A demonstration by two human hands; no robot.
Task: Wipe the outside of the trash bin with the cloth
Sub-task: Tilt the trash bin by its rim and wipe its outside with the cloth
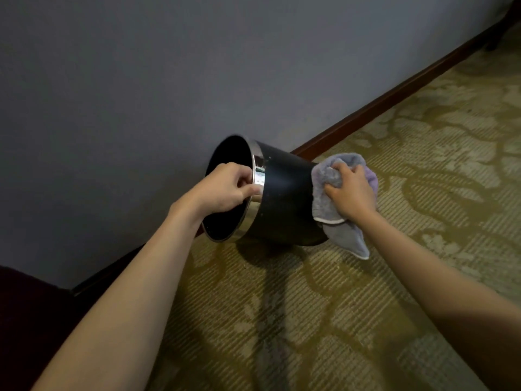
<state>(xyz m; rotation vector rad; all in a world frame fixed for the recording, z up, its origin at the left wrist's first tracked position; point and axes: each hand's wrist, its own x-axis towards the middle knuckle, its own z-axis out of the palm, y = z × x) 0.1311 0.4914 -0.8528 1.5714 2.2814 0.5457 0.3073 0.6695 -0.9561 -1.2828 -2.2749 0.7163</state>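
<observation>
A black round trash bin (284,198) with a shiny metal band at its rim is tipped over on the carpet, its open mouth facing left toward the wall. My left hand (225,187) grips the rim, fingers curled over the metal band. My right hand (351,190) presses a crumpled grey-lilac cloth (327,179) against the bin's base end on the right. A loose corner of the cloth hangs down to the carpet below my wrist.
A grey wall (197,66) rises just behind the bin, with a dark wooden skirting board (394,100) along its foot. A patterned olive carpet (366,306) covers the floor. Something dark red (25,320) fills the lower left corner.
</observation>
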